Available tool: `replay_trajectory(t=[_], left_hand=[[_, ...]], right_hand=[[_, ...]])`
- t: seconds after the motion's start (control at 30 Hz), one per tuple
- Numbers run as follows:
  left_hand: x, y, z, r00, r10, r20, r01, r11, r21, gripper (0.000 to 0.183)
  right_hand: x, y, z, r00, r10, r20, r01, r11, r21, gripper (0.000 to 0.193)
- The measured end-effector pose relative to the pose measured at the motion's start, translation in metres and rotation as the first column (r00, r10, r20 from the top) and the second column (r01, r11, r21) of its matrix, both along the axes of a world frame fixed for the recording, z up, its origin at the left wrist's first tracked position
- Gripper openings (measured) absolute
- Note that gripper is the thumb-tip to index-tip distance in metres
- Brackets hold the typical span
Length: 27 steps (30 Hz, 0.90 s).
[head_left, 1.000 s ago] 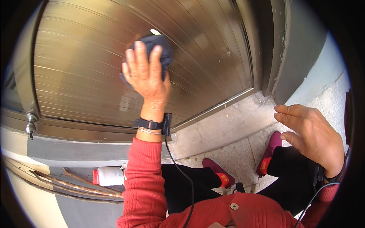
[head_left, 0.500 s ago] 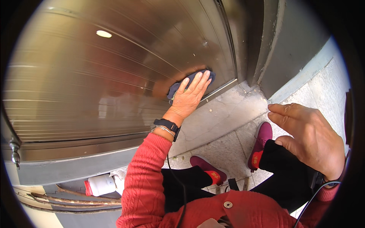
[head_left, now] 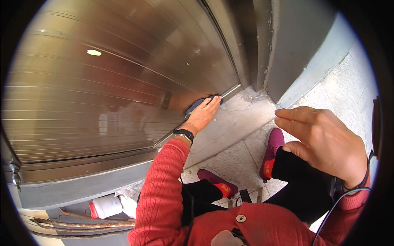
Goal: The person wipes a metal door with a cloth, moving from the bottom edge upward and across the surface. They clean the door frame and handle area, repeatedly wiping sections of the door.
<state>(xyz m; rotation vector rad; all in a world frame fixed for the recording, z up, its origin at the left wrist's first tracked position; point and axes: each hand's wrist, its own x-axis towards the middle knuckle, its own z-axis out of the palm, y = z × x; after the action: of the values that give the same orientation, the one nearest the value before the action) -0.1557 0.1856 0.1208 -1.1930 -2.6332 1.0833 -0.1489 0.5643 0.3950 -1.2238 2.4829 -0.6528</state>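
Note:
My left hand (head_left: 203, 113) lies with its fingers stretched over a dark blue cloth (head_left: 193, 110), pressing it against a shiny brown metal door (head_left: 135, 78). The cloth sits at the door's bottom edge, just above the stone sill (head_left: 217, 131); much of it is hidden under my palm and fingers. On the right, my right hand (head_left: 322, 139) hangs in the air above my leg. Its fingers are extended, the thumb stands apart, and it holds nothing.
A grey wall (head_left: 303, 45) meets the door frame at the right. My pink shoes (head_left: 273, 145) stand on pale floor tiles (head_left: 230, 160). At lower left lie a white bottle with a red cap (head_left: 107, 206) and several sticks (head_left: 82, 224). A metal knob (head_left: 15, 176) juts out at far left.
My left hand has slid the cloth down the door to its bottom edge. The view has shifted slightly; my right hand keeps much the same pose.

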Motion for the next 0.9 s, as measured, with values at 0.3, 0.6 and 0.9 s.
replay_trajectory(t=[0.3,0.6,0.9], left_hand=[[0.019,0.008,0.129,0.893,0.361,-0.27,-0.007,0.611,0.792,0.038],[0.006,0.007,0.153,0.906,0.189,-0.379,0.035,0.858,0.513,0.033],[-0.022,0.019,0.031,0.985,0.004,-0.171,0.07,0.903,0.424,0.029]], right_hand=[[0.003,0.01,0.005,0.999,0.005,-0.041,-0.006,1.0,-0.024,0.041],[0.006,0.003,0.008,0.999,0.031,-0.03,-0.033,0.999,-0.044,0.042],[0.0,-0.001,0.0,1.0,-0.007,0.005,0.007,0.999,-0.048,0.046]])
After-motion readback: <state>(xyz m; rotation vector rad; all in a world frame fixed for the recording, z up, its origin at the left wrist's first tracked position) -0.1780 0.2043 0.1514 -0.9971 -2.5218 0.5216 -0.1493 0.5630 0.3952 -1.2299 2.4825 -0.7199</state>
